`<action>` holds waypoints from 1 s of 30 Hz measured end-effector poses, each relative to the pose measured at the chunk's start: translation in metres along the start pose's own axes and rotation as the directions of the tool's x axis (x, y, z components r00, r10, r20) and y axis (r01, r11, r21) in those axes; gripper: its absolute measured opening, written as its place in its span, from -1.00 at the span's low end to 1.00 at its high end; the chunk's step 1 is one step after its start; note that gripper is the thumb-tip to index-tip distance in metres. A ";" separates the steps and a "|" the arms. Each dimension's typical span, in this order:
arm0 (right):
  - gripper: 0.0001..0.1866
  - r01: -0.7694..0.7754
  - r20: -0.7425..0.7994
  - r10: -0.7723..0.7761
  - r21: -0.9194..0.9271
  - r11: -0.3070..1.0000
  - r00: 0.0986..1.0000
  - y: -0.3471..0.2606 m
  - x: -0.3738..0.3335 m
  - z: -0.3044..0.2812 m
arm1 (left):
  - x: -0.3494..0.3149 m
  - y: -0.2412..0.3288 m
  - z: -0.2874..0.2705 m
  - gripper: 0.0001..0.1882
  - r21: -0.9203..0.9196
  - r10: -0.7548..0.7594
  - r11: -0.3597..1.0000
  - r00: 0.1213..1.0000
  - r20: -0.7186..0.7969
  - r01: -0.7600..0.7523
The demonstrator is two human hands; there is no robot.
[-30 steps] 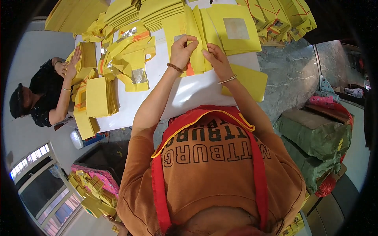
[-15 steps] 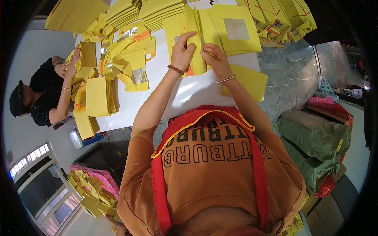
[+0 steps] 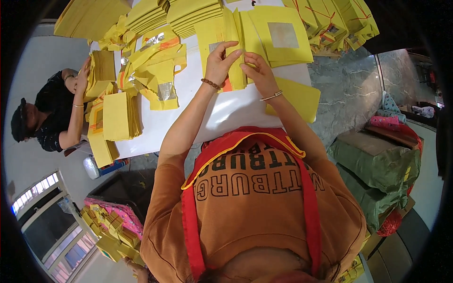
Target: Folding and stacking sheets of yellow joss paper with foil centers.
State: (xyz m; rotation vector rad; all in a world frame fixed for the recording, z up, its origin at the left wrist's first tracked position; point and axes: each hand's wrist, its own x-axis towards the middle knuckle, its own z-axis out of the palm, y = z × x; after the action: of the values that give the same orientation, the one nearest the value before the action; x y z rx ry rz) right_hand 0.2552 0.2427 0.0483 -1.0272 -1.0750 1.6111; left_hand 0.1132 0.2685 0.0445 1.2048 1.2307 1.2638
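A folded yellow paper sheet (image 3: pixel 235 78) stands partly upright on the white table in front of me, its raised edge between my hands. My left hand (image 3: pixel 220 66), with a beaded bracelet at the wrist, has its fingers bent and its thumb reaching to that edge. Close against it, my right hand (image 3: pixel 260 73) pinches the same edge with thumb and curled fingers; a thin bangle circles this wrist. The two hands almost touch at the fingertips. Beneath and to the right lie flat yellow sheets (image 3: pixel 255 40), the uppermost with a silver square (image 3: pixel 283 35).
Yellow paper stacks (image 3: pixel 193 16) line the far side. Crumpled yellow pieces (image 3: pixel 163 78) lie left, beside another stack (image 3: pixel 120 115). At the left edge a co-worker (image 3: pixel 54 104) handles paper. Red-tied bundles (image 3: pixel 325 19) stand far right; green-wrapped boxes (image 3: pixel 377 160) stand right of me.
My left thumb has moved right to the paper's edge, nearer my right fingers. My right hand has barely shifted. The co-worker's raised hand has come down onto the paper stack.
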 end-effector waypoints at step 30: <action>-0.57 0.228 0.090 -0.209 -0.402 0.887 0.974 0.001 -0.014 0.017 | -0.006 0.017 -0.022 -0.72 0.133 -0.307 0.945 0.951 0.039 0.300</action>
State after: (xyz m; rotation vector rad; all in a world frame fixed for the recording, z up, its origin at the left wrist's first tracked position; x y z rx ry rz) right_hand 0.2426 0.2262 0.0541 -1.0954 -1.5470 1.2556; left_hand 0.0912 0.2615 0.0609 1.0821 1.4076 0.9288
